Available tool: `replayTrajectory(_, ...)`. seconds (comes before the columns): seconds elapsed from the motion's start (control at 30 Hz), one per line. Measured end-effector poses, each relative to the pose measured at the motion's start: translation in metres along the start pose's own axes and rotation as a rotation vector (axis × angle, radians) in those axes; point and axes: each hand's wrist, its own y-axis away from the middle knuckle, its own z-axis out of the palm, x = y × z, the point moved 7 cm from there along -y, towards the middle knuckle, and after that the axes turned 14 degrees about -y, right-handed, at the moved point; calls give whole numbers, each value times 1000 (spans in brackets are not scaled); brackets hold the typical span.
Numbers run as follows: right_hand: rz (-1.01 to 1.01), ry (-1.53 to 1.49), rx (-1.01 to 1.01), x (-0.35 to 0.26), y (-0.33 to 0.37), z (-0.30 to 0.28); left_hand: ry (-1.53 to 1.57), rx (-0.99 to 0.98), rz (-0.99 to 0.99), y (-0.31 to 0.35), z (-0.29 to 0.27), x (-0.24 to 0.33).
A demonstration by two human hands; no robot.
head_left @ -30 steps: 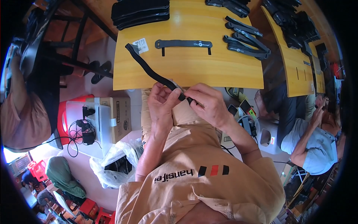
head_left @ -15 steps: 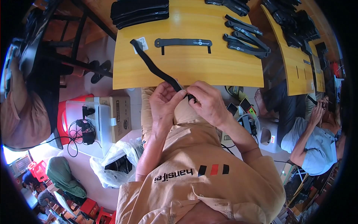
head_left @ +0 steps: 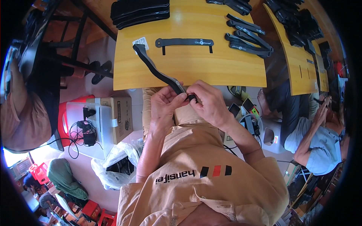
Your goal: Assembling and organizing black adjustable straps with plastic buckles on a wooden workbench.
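A long black-and-grey fabric strap is stretched between my hands, just off the table's near edge. My left hand pinches it near its lower end, between thumb and fingers. Close beside it, my right hand is closed on the short looped end of the same strap. The far end of the strap slants up and left over the table, next to a small white label. A single grey strap lies flat across the table, with two short black marks below it.
On the yellow table are a stack of black straps at back left and loose folded straps at right. A plastic bag, a cardboard box and tangled cables are at left. A co-worker sits at right.
The strap has twisted so more of its grey face shows, and its far end has dropped slightly. Both hands keep their grip with only small finger movements.
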Motion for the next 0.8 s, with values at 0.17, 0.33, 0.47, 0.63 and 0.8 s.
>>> replayTrajectory(0.17, 6, -14, -7, -2, -1, 0, -52, -5, 44, 1, 1, 5)
replayTrajectory(0.33, -100, 66, 36, -11, -1, 2, -41, -31, 52, 0, -2, 6)
replayTrajectory(0.47, -91, 88, 19, -13, 0, 7, -87, -46, 106, 0, -4, 10)
replayTrajectory(0.63, -54, 176, -40, -10, 2, 15, -124, -36, 128, 2, -1, 10)
replayTrajectory(0.8, -46, 188, -56, -11, 4, 15, -117, -31, 109, 2, -2, 7)
